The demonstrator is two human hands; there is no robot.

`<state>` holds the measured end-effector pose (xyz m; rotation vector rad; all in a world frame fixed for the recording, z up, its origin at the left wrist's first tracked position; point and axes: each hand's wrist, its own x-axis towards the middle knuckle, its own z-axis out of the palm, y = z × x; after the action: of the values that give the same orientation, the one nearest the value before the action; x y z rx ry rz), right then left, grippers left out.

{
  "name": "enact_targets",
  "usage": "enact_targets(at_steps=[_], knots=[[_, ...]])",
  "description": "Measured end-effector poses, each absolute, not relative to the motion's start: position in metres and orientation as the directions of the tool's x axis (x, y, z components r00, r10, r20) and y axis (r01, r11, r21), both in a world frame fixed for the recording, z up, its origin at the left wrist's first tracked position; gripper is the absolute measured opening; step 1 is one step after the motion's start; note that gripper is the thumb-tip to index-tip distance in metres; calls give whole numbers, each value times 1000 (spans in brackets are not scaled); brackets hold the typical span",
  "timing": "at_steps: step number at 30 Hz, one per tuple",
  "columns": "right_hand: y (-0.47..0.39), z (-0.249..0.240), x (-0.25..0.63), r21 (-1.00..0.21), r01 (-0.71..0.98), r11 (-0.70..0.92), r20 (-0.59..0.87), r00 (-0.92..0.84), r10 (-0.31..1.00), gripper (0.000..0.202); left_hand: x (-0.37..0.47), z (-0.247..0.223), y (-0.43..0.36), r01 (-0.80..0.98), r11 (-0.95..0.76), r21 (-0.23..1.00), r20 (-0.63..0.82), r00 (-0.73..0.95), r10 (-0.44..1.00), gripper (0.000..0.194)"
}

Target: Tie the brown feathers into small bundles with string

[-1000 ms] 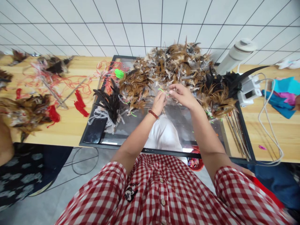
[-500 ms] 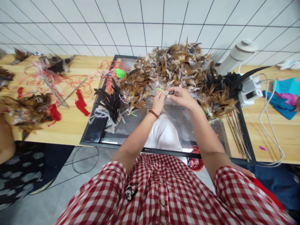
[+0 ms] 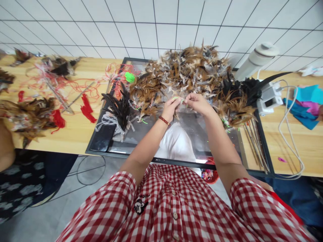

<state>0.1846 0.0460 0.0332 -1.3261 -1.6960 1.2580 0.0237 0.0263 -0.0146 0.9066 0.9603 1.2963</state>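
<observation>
My left hand (image 3: 172,107), a beaded bracelet at its wrist, is closed on a bright green string (image 3: 182,99). Close beside it my right hand (image 3: 198,103) pinches the same string, and small green bits show around its fingertips. Pale feather tips seem to poke out below the fingers, though the hands largely hide them. Just beyond both hands rises a big heap of brown feathers (image 3: 191,67). Smaller brown feather bunches tied with green (image 3: 147,111) lie to the left of my left hand.
Black feathers with white ties (image 3: 117,107) lie beside a dark phone (image 3: 102,139) on the glass-topped, black-framed panel (image 3: 151,160). At right are a white bottle (image 3: 257,58), a power strip (image 3: 270,97), a cable and thin sticks (image 3: 256,144). Another person's arm (image 3: 5,148) is at left.
My hands have moved slightly apart, with the right fingertips shifting a little to the right. The dark tip seen at the right fingers before no longer shows.
</observation>
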Motion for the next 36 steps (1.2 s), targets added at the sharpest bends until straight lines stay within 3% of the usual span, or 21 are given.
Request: enact_targets(at_steps=[5, 12, 15, 22, 29, 33, 36], knots=[[48, 31, 186, -979, 203, 22, -39, -292, 955, 26, 19, -9, 23, -441, -5, 898, 66, 123, 990, 28], [43, 44, 186, -945, 259, 202, 134, -258, 957, 15, 17, -3, 22, -499, 176, 849, -59, 243, 968, 30], [37, 50, 184, -948, 233, 216, 150, -272, 951, 16, 20, -4, 22, -443, 211, 871, -100, 261, 960, 33], [34, 52, 183, -941, 231, 246, 181, -271, 945, 25, 26, -10, 23, -305, 115, 946, -24, 287, 958, 36], [36, 49, 184, -964, 199, 177, 109, -312, 944, 33, 26, -12, 18, -83, -93, 992, 119, 394, 912, 56], [36, 47, 184, -977, 174, 127, 65, -325, 944, 35, 29, -12, 16, -47, -117, 992, 126, 337, 933, 59], [38, 47, 187, -971, 182, 153, 91, -311, 946, 32, 29, -11, 17, -77, -105, 992, 122, 264, 957, 49]])
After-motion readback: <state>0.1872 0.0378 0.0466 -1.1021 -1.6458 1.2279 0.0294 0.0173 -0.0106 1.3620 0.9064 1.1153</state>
